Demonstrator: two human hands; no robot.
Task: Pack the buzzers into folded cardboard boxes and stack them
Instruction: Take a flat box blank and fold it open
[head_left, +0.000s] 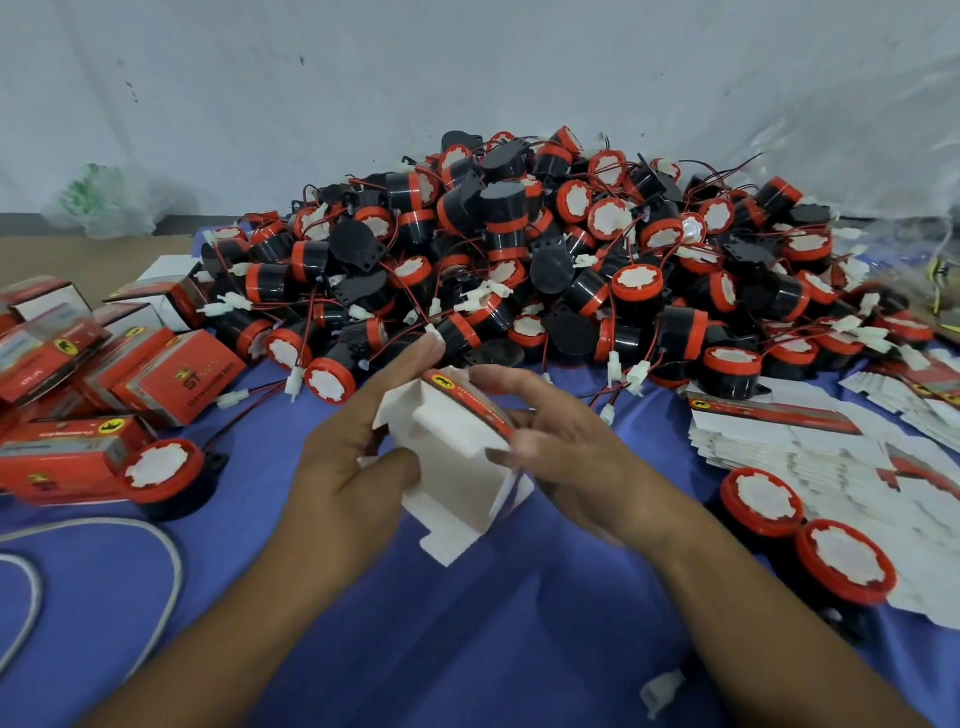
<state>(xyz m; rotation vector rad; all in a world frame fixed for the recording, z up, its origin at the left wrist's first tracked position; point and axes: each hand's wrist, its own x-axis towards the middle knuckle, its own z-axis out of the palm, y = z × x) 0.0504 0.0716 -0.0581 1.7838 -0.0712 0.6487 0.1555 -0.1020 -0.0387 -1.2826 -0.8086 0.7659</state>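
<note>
A half-folded cardboard box (452, 457), white inside with a red printed edge, sits between both hands above the blue cloth. My left hand (353, 457) grips its left side, thumb on the front panel and fingers up along the back. My right hand (556, 441) holds its right edge, fingers curled over the red side. Its flaps stand open at top and bottom. Behind it lies a big heap of black-and-red buzzers (545, 260) with red wires and white plugs. Two loose buzzers (800, 530) lie at the right, and one buzzer (166, 478) at the left.
Packed red boxes (104, 374) are piled at the left. Flat unfolded box blanks (810, 447) are stacked at the right. A grey cable (156, 551) loops over the blue cloth (467, 649) at lower left. A plastic bag (104, 202) lies by the white wall.
</note>
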